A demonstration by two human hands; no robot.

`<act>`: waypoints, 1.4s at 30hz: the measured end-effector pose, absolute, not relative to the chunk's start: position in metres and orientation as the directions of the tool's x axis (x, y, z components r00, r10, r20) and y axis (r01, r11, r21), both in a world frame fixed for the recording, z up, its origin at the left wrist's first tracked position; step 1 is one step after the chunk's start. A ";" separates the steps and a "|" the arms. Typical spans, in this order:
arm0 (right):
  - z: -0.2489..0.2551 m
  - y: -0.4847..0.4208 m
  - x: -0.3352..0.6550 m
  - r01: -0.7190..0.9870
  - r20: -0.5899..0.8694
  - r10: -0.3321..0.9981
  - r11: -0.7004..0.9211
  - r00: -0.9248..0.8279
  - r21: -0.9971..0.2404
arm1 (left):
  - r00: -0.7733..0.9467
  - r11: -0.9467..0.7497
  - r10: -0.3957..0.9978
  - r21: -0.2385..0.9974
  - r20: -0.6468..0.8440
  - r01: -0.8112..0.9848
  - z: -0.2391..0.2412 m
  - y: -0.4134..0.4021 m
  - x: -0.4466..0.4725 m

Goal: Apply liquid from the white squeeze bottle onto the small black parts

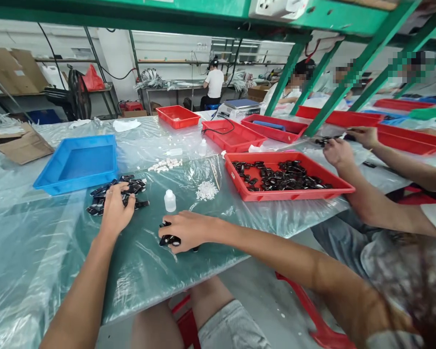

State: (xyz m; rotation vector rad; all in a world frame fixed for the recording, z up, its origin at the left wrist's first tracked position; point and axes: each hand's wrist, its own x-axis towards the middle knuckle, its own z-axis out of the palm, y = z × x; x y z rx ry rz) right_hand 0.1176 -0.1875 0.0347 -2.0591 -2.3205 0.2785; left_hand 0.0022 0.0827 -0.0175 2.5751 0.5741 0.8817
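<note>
My left hand (116, 208) rests on a pile of small glossy black plastic parts (138, 185), its thumb spread away from the fingers. Several black parts (170, 240) sit under the curled fingers of my right hand (191, 230), which grips them just above the table; some are hidden by the palm. A small translucent plastic bottle (170, 200) stands upright between the two hands, a little behind the right one. Farther back lie a heap of tiny white pieces (207, 190) and a scatter of larger white pieces (165, 165).
A blue tray (76, 182) stands behind the left pile. To the right, a red tray (290, 196) holds many black parts. Thin sticks (215, 174) lie beside it. A co-worker's hands (339, 151) handle black parts at the right. A green metal frame (334, 106) crosses above.
</note>
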 end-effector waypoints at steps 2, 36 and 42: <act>0.032 -0.190 0.120 0.984 -0.083 0.985 0.142 -0.151 -0.110 | 0.718 -0.853 0.480 0.458 0.504 0.250 -0.019 0.081 0.003; -0.023 -0.171 0.232 0.348 0.343 0.767 0.167 0.543 -0.923 | 0.934 -0.936 0.350 0.072 0.068 0.346 -0.024 0.053 -0.002; -0.027 -0.166 0.231 0.400 0.367 0.796 0.173 0.481 -0.900 | 0.849 -0.866 0.499 0.055 0.174 0.497 -0.005 0.068 0.003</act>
